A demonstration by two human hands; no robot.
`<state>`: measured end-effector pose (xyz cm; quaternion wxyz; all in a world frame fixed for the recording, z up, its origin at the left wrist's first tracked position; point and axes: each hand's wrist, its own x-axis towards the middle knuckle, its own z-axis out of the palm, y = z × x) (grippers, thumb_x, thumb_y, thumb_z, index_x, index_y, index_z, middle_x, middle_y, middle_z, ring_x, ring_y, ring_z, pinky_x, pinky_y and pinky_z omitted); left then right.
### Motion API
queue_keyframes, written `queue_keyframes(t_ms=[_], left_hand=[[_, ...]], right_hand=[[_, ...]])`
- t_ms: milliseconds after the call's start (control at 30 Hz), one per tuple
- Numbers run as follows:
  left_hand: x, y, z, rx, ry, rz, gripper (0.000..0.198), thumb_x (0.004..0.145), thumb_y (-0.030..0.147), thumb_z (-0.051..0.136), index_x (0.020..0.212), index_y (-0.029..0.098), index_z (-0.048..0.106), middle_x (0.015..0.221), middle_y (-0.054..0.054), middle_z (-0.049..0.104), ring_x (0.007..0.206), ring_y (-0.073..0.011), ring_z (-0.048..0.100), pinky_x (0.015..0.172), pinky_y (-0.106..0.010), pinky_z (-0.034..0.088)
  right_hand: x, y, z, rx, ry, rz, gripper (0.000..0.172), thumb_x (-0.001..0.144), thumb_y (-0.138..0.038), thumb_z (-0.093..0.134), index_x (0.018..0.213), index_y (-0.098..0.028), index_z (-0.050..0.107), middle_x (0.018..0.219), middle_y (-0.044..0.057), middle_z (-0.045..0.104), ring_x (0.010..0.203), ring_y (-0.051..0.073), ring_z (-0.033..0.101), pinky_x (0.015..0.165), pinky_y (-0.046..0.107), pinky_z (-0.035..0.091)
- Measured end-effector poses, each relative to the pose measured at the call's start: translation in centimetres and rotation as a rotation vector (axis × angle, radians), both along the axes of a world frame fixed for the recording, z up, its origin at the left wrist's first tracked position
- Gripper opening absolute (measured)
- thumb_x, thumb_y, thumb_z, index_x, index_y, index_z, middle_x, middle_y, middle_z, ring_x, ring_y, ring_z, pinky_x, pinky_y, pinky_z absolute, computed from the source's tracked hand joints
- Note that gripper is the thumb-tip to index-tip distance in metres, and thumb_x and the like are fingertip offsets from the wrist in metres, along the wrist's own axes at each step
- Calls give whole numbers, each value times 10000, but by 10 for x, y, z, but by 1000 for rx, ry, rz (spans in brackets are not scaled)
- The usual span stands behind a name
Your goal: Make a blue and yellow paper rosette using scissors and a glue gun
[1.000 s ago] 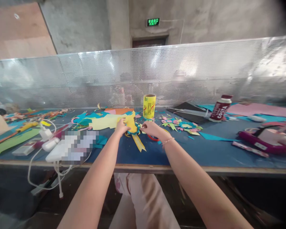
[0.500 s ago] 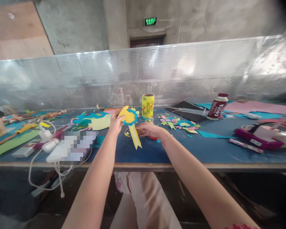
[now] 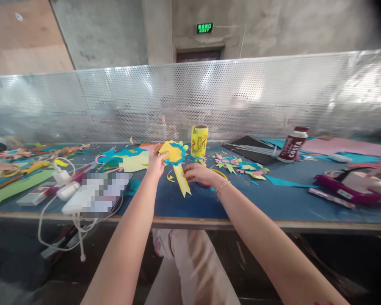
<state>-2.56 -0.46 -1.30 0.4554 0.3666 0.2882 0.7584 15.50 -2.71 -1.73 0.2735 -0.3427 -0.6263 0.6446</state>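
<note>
My left hand is closed on a yellow and teal paper rosette and holds it tilted up above the blue table. A yellow ribbon tail hangs down from the rosette to the table. My right hand is curled just right of that tail, its fingertips at the tail's upper part. Red-handled scissors lie under and behind my right hand. A yellow tape roll stands just behind the rosette.
Paper flowers lie right of the hands, with a Costa bottle and black sheets beyond. Paper scraps, chargers and white cables crowd the left. A perforated metal screen closes the table's back edge.
My left hand lifted the rosette off the table and tilted it upright. My right hand moved in from the scissors to the ribbon tail.
</note>
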Motion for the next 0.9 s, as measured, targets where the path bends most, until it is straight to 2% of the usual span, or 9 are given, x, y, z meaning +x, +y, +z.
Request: queue_keyframes(t_ms=[133,467,667,900], left_hand=[[1,0,0,19,-1,-36,461,543,66,708,940,232,542,1026,11,612,746,-117,640,590,-213,500],[2,-5,3,24,-20,-68,488,533,63,708,966,229,552,942,19,642,723,-106,631,574,-184,494],[4,-8,4,2,26,-75,502,546,93,718,1004,227,560,956,8,647,732,-111,631,584,-189,490],[2,-4,0,19,56,-65,507,545,95,721,1007,231,563,950,4,638,745,-118,629,619,-208,496]], right_hand=[[-1,-1,1,9,-26,-28,119,604,-57,626,689,-140,622,675,3,646,609,78,602,634,187,517],[0,1,0,0,29,42,186,582,-98,666,760,-130,620,780,21,651,696,97,606,700,225,505],[-3,-1,2,34,158,-47,187,563,-78,675,703,-158,580,693,-29,596,665,81,570,665,211,472],[-2,0,2,50,134,-60,208,534,-74,703,680,-148,576,663,-33,577,637,77,560,638,205,460]])
